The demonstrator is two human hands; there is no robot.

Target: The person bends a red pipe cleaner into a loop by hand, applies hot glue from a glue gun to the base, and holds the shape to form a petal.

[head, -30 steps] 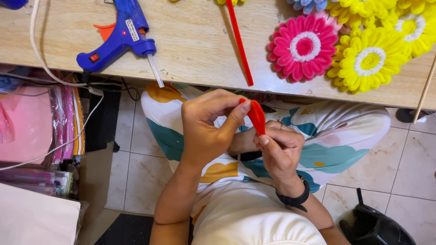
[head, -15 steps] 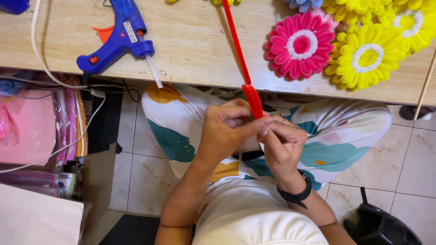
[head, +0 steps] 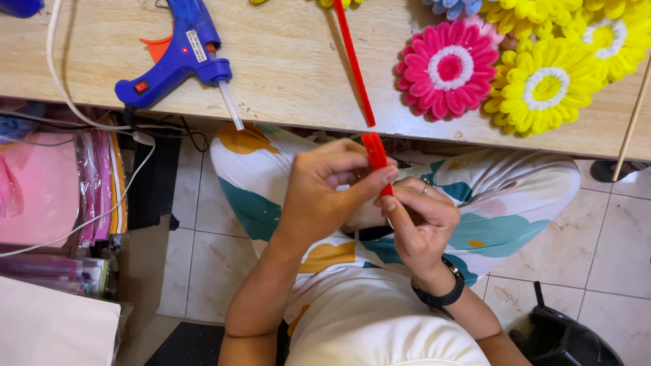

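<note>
Wooden table edge above, red strip upright — long axis pointing tableward, both hands' fingers pinching it

A home craft corner; glue gun, handmade flowers, tiled floor.

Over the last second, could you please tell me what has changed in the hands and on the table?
The red strip stood short between the fingers a second ago; now it rises higher, toward the table edge, in line with the red stick. The left hand and right hand keep pinching it, drawn closer together. The glue gun and flowers lie unchanged.
</note>
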